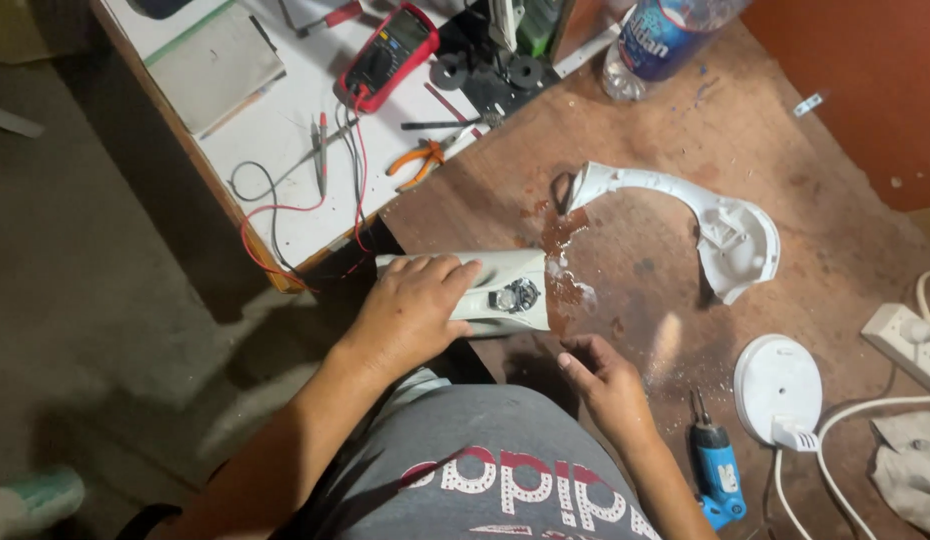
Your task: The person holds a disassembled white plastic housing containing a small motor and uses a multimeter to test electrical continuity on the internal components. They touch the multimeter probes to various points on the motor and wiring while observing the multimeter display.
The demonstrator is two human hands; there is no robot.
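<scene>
Seen from above, centre frame: left hand (410,310) flat, fingers spread, pressing down a white casing (505,292) whose long axis runs left to right. Right hand (605,385) just below its right end, fingers loosely curled, empty, nearer the blue screwdriver (718,475) lower right.

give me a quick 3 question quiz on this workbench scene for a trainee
1. True or false: the left hand rests on the white appliance body.
2. Which lies nearest the right hand? A) multimeter B) blue screwdriver C) orange pliers
3. Fill in: the curved white cover lies on the ____ table.

Key: 1 true; 2 B; 3 brown
</scene>
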